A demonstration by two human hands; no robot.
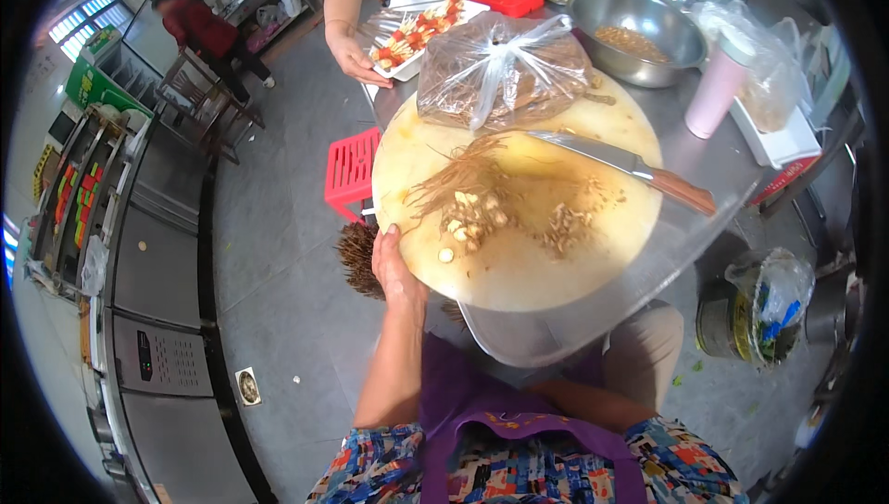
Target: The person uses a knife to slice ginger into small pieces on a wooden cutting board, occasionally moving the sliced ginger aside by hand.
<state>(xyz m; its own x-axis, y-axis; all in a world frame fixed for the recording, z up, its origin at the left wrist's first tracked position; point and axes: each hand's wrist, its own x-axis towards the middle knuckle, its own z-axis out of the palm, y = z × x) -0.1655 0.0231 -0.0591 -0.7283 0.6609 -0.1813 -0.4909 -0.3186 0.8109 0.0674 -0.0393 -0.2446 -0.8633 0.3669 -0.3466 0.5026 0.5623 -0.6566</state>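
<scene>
My left hand [397,271] holds the left rim of a round cutting board [555,288], thumb at the edge. My right hand is out of view; that forearm runs under the table edge. On the board lie a pile of thin brown roots [462,170], pale cut pieces [472,215] and a smaller heap of brown scraps [566,226]. A kitchen knife [590,151] with a wooden handle rests across the board's right side, handle past the rim. Behind it sits a knotted clear plastic bag [500,80] of brown contents. Beside my left hand is a bristly brown bundle [358,261].
Across the metal table [549,344], another person's hand [354,56] touches a white tray [403,72] of skewers. A steel bowl [639,38] and pink bottle [715,87] stand right. A red stool [353,167] is left, a lined bin [764,309] right. Another person [208,35] bends farther back.
</scene>
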